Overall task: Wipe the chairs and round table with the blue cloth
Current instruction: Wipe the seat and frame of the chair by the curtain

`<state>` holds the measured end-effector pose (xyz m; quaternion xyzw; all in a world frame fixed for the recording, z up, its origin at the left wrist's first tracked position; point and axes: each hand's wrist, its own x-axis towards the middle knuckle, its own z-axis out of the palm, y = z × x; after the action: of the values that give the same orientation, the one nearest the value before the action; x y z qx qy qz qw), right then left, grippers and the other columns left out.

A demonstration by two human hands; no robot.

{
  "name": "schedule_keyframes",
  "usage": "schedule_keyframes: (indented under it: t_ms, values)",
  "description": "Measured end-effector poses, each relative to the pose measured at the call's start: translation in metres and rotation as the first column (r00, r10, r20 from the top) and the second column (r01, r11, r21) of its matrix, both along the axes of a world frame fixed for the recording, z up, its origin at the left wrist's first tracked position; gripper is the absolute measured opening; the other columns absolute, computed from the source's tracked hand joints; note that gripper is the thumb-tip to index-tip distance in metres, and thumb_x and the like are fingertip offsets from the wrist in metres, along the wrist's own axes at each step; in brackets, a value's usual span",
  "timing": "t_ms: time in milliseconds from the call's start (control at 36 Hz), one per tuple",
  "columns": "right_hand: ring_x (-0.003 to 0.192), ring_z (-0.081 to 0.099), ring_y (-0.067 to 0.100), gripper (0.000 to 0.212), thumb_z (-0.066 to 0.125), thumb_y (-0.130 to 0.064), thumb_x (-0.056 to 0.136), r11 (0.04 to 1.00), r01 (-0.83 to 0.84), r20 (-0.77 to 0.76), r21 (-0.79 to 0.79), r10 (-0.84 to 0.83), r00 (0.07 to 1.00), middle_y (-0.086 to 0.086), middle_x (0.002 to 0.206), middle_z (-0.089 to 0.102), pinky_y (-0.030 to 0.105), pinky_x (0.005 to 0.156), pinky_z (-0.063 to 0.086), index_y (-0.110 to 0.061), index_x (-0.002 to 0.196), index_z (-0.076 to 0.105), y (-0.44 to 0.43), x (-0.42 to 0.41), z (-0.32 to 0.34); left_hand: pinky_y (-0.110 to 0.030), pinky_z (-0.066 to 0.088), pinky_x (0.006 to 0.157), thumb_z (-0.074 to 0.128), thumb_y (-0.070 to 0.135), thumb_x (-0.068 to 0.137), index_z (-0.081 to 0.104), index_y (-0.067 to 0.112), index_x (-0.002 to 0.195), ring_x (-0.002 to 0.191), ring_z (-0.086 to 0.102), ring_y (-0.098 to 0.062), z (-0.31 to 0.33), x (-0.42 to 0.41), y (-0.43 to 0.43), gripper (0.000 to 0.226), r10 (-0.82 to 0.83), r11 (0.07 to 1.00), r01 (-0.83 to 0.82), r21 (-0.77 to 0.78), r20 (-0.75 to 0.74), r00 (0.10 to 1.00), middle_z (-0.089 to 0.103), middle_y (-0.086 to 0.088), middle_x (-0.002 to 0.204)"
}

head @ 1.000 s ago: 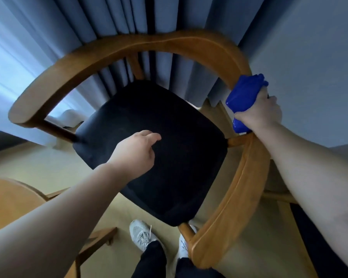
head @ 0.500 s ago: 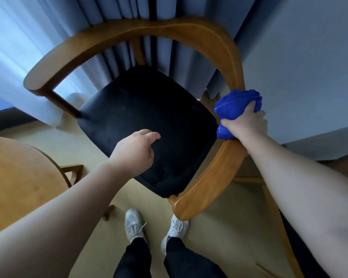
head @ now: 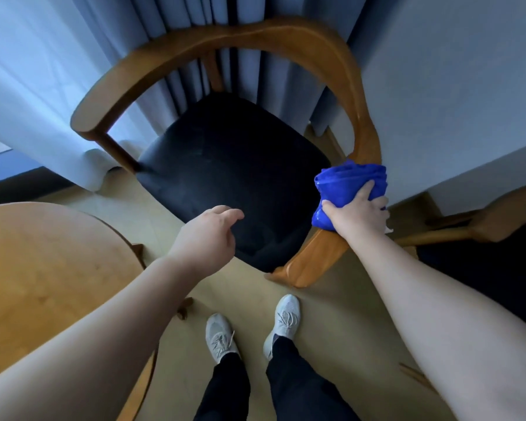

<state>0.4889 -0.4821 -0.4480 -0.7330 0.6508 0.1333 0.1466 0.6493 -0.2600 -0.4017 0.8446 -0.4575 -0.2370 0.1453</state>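
Probably a hotel room or home sitting corner. Floor-length curtains (head: pixel 179 41) beyond the grip of the right hand (head: pixel 357 214), padded wooden armchair (head: pixel 286 34) under it, second armchair (head: pixel 483 226) just right, round wooden table (head: pixel 43 268) well left, plain wall (head: pixel 453 86), pale floor (head: pixel 346 314).

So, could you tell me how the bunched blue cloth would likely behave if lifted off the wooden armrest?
Probably floppy: the bunched blue cloth folds and bulges around the right hand gripping it. Likely light, since one hand manages it. It may slide easily along the glossy wooden armrest.
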Motion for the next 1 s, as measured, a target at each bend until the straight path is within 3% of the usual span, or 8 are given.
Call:
schedule_keyframes:
  t_ms: [556,695,861,917,1000]
  values:
    - [0.126,0.033,0.046,0.114,0.056,-0.070,0.076,0.986,0.068,0.067,0.149,-0.079,0.995,0.025,0.150,0.006,0.056,0.104,0.037,-0.017,0.152,-0.010,0.139,-0.016,0.009,-0.036,0.051,0.088,0.039,0.007,0.091,0.052,0.021,0.131,0.114,0.054,-0.019,0.031,-0.002,0.036,0.045,-0.067,0.998,0.067,-0.004,-0.009,0.998,0.054,0.003,0.129]
    - [0.122,0.039,0.039,0.114,0.061,-0.066,0.076,0.978,-0.016,0.034,0.207,0.009,0.999,0.022,0.146,0.012,0.057,0.102,0.038,-0.019,0.151,-0.010,0.161,-0.025,0.016,-0.036,0.051,0.086,0.039,0.007,0.091,0.052,0.020,0.131,0.111,0.055,-0.018,0.052,0.005,0.042,0.044,-0.053,0.999,0.053,-0.009,0.005,0.999,0.055,0.002,0.127]
    - [0.107,0.056,0.029,0.089,0.065,-0.047,0.075,0.926,-0.079,0.100,0.369,0.045,0.994,0.008,0.134,0.040,0.037,0.085,0.049,-0.030,0.149,0.018,0.133,-0.034,0.053,-0.034,0.049,0.089,0.039,0.009,0.092,0.050,0.023,0.132,0.115,0.053,-0.019,0.084,0.024,0.045,0.044,-0.021,1.000,0.021,-0.008,0.040,0.999,0.053,0.004,0.132]
    - [0.105,0.057,0.028,0.082,0.065,-0.042,0.074,0.914,-0.165,0.108,0.370,0.134,0.985,0.004,0.128,0.046,0.033,0.082,0.048,-0.033,0.145,0.025,0.123,-0.035,0.073,-0.032,0.048,0.089,0.039,0.009,0.092,0.050,0.024,0.133,0.115,0.053,-0.019,0.096,0.031,0.044,0.045,-0.005,1.000,0.006,-0.012,0.057,0.998,0.052,0.005,0.133]
    - [0.109,0.055,0.027,0.080,0.065,-0.039,0.077,0.885,-0.344,0.113,0.313,0.325,0.939,0.001,0.137,0.037,0.032,0.086,0.046,-0.035,0.147,0.025,0.109,-0.037,0.100,-0.029,0.047,0.088,0.040,0.008,0.092,0.049,0.025,0.133,0.115,0.053,-0.018,0.114,0.041,0.042,0.046,0.020,0.999,-0.017,-0.029,0.080,0.997,0.051,0.005,0.134]
